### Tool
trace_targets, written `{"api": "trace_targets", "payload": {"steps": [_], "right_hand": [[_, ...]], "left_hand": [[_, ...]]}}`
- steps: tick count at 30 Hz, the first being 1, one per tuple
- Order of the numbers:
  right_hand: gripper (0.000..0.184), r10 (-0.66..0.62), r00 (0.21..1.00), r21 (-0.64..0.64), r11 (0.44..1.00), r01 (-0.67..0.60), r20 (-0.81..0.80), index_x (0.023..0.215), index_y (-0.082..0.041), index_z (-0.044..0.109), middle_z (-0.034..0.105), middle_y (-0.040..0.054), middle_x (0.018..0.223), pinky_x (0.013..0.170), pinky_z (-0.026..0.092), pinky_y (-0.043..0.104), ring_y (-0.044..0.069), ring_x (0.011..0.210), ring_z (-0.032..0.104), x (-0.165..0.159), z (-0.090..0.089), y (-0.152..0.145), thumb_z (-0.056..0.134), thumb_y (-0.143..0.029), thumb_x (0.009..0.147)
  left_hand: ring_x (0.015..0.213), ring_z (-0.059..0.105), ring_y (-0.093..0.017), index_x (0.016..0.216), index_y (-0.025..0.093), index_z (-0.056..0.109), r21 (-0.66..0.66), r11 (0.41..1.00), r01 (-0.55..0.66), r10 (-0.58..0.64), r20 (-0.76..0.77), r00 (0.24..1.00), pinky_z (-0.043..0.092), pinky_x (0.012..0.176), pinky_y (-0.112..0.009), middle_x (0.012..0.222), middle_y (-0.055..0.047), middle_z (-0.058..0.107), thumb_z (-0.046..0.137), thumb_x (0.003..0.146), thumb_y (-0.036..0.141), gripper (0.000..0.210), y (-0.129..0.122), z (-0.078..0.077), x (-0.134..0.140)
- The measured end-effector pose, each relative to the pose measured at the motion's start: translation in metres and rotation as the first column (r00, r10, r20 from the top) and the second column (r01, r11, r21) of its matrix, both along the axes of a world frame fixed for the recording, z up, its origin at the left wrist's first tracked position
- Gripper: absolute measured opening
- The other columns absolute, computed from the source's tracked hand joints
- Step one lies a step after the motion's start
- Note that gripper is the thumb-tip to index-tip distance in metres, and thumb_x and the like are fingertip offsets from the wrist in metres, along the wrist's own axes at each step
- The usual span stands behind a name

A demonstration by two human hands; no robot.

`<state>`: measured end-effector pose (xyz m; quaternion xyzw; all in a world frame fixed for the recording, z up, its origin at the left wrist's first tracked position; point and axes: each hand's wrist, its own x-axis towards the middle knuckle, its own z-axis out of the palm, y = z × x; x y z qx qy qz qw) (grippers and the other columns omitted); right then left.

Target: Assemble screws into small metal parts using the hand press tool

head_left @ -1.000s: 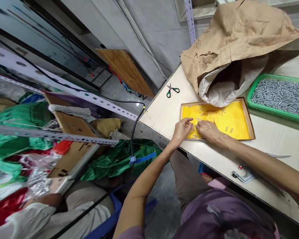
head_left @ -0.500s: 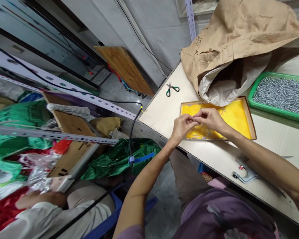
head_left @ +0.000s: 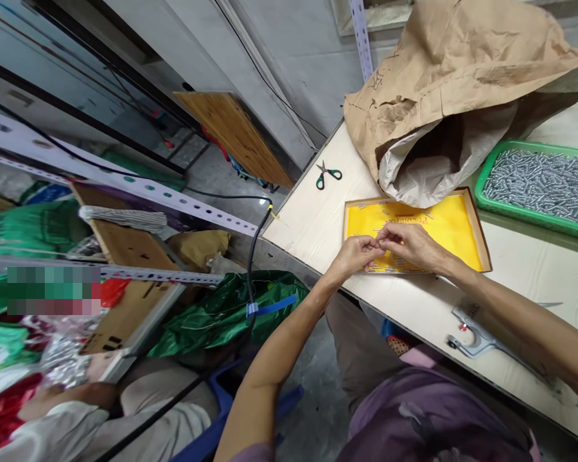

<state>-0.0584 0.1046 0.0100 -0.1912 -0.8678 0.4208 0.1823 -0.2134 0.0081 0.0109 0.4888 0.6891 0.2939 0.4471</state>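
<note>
My left hand [head_left: 358, 256] is closed in a pinch over the near left part of a shallow tray [head_left: 481, 240] with a yellow lining. Its fingertips meet those of my right hand [head_left: 409, 245], which is pinched too. Whatever is between the fingers is too small and too covered to make out. Small silvery metal pieces [head_left: 399, 262] lie on the yellow lining around and beneath the hands. Red lettering on the lining is partly hidden behind my right hand.
A green basket [head_left: 525, 218] full of small metal pieces stands at the right. Behind the tray slumps an open brown paper sack [head_left: 443, 70]. Scissors [head_left: 326, 173] and a metal clamp-like tool [head_left: 476, 340] lie on the table. A person [head_left: 139, 410] sits at lower left.
Both hands have shifted slightly toward me over the tray, still fingertip to fingertip. More of the red lettering shows. The whole view has moved a little.
</note>
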Motion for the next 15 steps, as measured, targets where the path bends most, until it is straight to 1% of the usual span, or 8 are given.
{"api": "trace_targets", "payload": {"steps": [2, 4, 6, 8, 10, 12, 15], "right_hand": [[0.017, -0.004, 0.999, 0.06, 0.998, 0.001, 0.036, 0.094, -0.017, 0.067, 0.068, 0.0042, 0.084, 0.068, 0.042, 0.026, 0.016, 0.074, 0.059, 0.005, -0.008, 0.0, 0.052, -0.016, 0.086], [0.019, 0.014, 0.997, 0.149, 0.988, -0.025, 0.07, 0.099, -0.016, 0.068, 0.067, 0.0085, 0.096, 0.074, 0.045, 0.028, 0.018, 0.083, 0.06, 0.012, -0.015, 0.0, 0.052, -0.016, 0.087], [0.022, 0.028, 0.994, 0.213, 0.976, -0.05, 0.107, 0.103, -0.016, 0.068, 0.065, 0.0115, 0.104, 0.079, 0.046, 0.031, 0.021, 0.092, 0.06, 0.02, -0.02, 0.003, 0.052, -0.018, 0.088], [0.022, 0.018, 0.99, 0.24, 0.969, -0.052, 0.143, 0.103, -0.017, 0.069, 0.064, 0.0117, 0.104, 0.082, 0.046, 0.033, 0.022, 0.095, 0.059, 0.027, -0.022, 0.007, 0.051, -0.019, 0.09], [0.022, -0.005, 0.986, 0.244, 0.969, -0.037, 0.167, 0.101, -0.018, 0.07, 0.064, 0.0106, 0.1, 0.082, 0.047, 0.033, 0.022, 0.094, 0.059, 0.033, -0.023, 0.012, 0.051, -0.02, 0.091], [0.021, -0.021, 0.986, 0.239, 0.971, -0.02, 0.168, 0.101, -0.018, 0.07, 0.064, 0.0098, 0.098, 0.081, 0.047, 0.033, 0.022, 0.092, 0.059, 0.037, -0.023, 0.016, 0.052, -0.021, 0.091], [0.021, -0.025, 0.991, 0.215, 0.977, -0.004, 0.133, 0.099, -0.017, 0.07, 0.065, 0.0099, 0.095, 0.079, 0.047, 0.032, 0.021, 0.089, 0.06, 0.042, -0.024, 0.019, 0.052, -0.025, 0.092]], "left_hand": [[0.05, 0.055, -0.009, 0.082, 0.013, 0.067, 0.026, 0.999, 0.024, -0.02, -0.153, 0.988, 0.044, 0.051, -0.019, 0.058, 0.004, 0.058, 0.064, 0.081, 0.021, 0.008, -0.002, -0.004, -0.002], [0.065, 0.061, -0.012, 0.083, 0.015, 0.07, 0.064, 0.994, 0.084, -0.056, -0.357, 0.933, 0.048, 0.063, -0.022, 0.069, 0.001, 0.063, 0.068, 0.078, 0.016, 0.006, -0.005, -0.008, -0.003], [0.078, 0.063, -0.016, 0.086, 0.018, 0.072, 0.05, 0.98, 0.192, -0.145, -0.478, 0.866, 0.049, 0.072, -0.025, 0.079, -0.002, 0.065, 0.069, 0.077, 0.015, 0.01, -0.008, -0.011, -0.001], [0.082, 0.063, -0.017, 0.086, 0.019, 0.072, -0.005, 0.953, 0.303, -0.264, -0.508, 0.82, 0.049, 0.074, -0.025, 0.084, -0.002, 0.066, 0.068, 0.081, 0.018, 0.007, -0.01, -0.012, 0.002], [0.083, 0.063, -0.017, 0.085, 0.019, 0.071, -0.06, 0.924, 0.377, -0.352, -0.516, 0.781, 0.048, 0.073, -0.025, 0.086, -0.003, 0.066, 0.068, 0.082, 0.02, 0.004, -0.008, -0.012, 0.006], [0.083, 0.063, -0.018, 0.086, 0.019, 0.071, -0.098, 0.907, 0.409, -0.395, -0.531, 0.75, 0.047, 0.072, -0.026, 0.087, -0.003, 0.065, 0.068, 0.083, 0.021, 0.005, -0.004, -0.011, 0.009], [0.081, 0.063, -0.018, 0.085, 0.018, 0.07, -0.113, 0.896, 0.429, -0.416, -0.553, 0.722, 0.046, 0.068, -0.026, 0.086, -0.004, 0.064, 0.063, 0.086, 0.021, 0.008, 0.004, -0.011, 0.012]]}}
